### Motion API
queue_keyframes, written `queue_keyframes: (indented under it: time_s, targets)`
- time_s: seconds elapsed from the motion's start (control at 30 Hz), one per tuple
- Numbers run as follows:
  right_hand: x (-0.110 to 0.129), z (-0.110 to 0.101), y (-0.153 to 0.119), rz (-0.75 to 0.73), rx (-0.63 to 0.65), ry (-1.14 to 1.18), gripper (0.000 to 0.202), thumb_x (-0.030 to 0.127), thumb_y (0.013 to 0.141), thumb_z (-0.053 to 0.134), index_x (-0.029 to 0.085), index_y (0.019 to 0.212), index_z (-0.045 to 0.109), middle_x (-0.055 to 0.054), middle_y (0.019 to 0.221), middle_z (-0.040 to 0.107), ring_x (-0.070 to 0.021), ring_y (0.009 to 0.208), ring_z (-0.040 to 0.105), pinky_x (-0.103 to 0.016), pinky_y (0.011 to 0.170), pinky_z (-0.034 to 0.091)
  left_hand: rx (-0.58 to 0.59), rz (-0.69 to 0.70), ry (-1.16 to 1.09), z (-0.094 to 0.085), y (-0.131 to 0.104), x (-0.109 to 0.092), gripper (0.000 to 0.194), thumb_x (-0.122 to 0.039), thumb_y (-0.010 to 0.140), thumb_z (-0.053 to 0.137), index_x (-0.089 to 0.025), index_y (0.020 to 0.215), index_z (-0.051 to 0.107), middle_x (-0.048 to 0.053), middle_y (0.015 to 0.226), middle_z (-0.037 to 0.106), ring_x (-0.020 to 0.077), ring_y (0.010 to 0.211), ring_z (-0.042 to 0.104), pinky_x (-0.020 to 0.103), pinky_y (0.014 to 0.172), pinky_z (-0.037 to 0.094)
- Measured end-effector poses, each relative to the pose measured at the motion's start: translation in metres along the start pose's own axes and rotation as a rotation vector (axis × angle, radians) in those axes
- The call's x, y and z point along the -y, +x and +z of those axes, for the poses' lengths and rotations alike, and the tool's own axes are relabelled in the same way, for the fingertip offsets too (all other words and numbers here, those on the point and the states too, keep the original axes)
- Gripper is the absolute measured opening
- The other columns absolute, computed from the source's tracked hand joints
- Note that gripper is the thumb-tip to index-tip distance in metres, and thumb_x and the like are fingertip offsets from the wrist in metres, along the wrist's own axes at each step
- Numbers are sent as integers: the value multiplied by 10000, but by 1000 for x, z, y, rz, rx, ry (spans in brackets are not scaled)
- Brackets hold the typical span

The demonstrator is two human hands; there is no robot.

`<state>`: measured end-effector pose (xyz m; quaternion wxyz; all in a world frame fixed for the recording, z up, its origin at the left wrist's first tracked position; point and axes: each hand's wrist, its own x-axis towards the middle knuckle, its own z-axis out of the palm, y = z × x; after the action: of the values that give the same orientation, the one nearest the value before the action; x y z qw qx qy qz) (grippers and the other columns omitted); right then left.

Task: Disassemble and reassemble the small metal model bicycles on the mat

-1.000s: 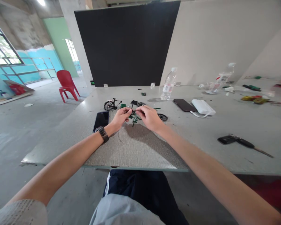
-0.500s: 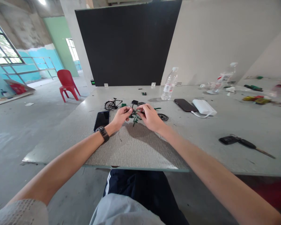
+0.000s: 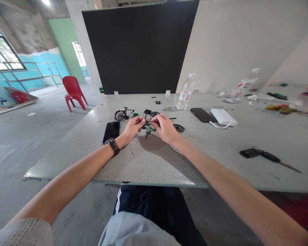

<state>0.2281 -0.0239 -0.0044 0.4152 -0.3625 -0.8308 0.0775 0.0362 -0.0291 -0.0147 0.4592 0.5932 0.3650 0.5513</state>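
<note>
Both hands meet over the table, pinching a small green model bicycle frame (image 3: 149,129) between them. My left hand (image 3: 133,128) is closed on its left side, with a dark watch on the wrist. My right hand (image 3: 163,125) has thumb and forefinger together at the frame's right side; whether a tiny part sits in that pinch is too small to tell. Behind the left hand stands a black model bicycle (image 3: 123,113) with one wheel showing. A loose black wheel (image 3: 179,128) lies right of my right hand, and another wheel (image 3: 155,113) lies just behind the hands.
A dark phone (image 3: 111,132) lies left of my left hand. Farther right are a water bottle (image 3: 186,92), another phone (image 3: 202,115), a white power bank (image 3: 223,117) with a cable, and a key fob (image 3: 249,152) beside a screwdriver (image 3: 272,157). A black panel (image 3: 143,48) stands behind.
The fingertips of my right hand have shifted very slightly at the green frame. My left hand keeps its hold, and the other things lie as before.
</note>
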Motion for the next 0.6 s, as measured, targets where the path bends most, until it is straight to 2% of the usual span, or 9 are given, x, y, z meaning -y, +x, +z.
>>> queue_keyframes:
  time_s: [0.23, 0.43, 0.6]
  targets:
    - [5, -1, -2, 50, 2, 2, 229, 323, 1034, 466, 224, 867, 586, -84, 869, 670, -238, 838, 638, -396, 805, 509, 0, -24, 89, -1, -2, -7, 183, -323, 900, 706, -151, 897, 643, -1, 792, 562, 89, 629, 448, 221, 557, 398]
    - [5, 3, -2, -36, -46, 13, 167, 349, 1025, 489, 230, 992, 602, -121, 1018, 642, -258, 957, 643, -424, 853, 530, -2, -7, 36, 1, -1, -4, 233, -368, 881, 725, -159, 858, 626, -2, 808, 548, 87, 625, 430, 227, 540, 386]
    - [9, 1, 3, 48, -39, 45, 146, 290, 996, 510, 232, 881, 579, -98, 923, 664, -240, 877, 638, -398, 795, 514, 1, 14, 65, -1, -1, -1, 235, -383, 900, 706, -167, 874, 617, 0, 812, 546, 95, 634, 441, 236, 559, 402]
